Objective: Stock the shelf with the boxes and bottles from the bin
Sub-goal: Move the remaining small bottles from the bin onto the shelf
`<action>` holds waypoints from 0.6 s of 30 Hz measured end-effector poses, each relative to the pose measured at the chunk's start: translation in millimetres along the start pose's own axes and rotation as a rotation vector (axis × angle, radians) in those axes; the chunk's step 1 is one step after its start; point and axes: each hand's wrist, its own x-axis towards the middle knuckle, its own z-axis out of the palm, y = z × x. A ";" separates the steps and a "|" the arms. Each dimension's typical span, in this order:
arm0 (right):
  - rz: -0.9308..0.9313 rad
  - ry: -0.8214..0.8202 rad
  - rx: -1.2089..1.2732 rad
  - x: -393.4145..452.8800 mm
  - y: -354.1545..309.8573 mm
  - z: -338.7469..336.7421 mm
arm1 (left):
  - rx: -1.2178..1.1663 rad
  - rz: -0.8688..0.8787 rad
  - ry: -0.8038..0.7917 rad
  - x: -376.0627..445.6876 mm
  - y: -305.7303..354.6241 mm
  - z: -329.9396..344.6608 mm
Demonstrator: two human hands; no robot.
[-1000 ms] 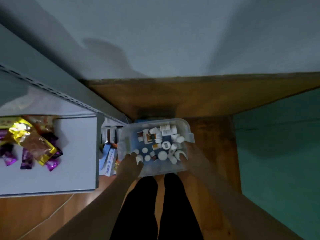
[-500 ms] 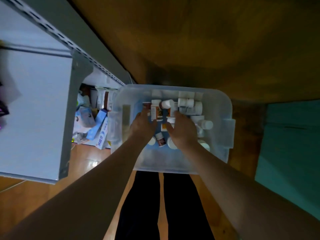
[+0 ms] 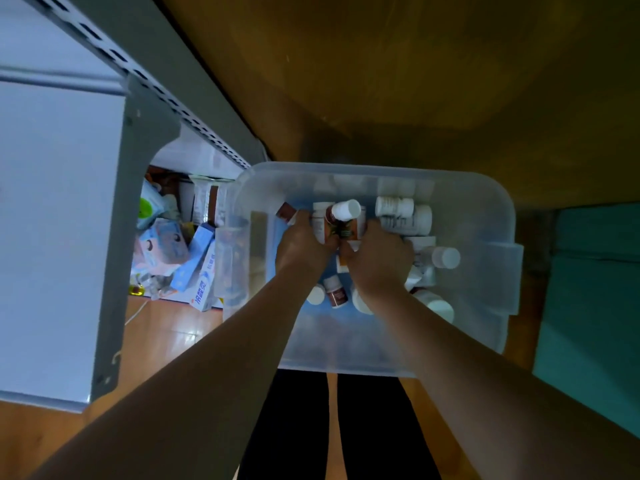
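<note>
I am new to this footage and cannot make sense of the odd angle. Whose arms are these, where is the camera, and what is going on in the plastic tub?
There is no machine here. A person wears a wide-angle camera on the head, so you look down along their own two bare arms to the wooden floor.

Both hands are inside a clear plastic bin that holds small bottles and boxes. The left hand and the right hand meet at the middle, gathering items together; a bottle with a white cap sticks up between them. Exactly which items each hand grips is hard to tell in the dim light. More white bottles lie loose nearby.

On the left stands a grey shelf, with packaged goods on a lower level beneath it.
</note>
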 end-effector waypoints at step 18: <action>0.011 -0.076 0.492 -71.5 11.2 -144.2 | 0.205 -0.053 0.004 -115.0 34.1 -80.4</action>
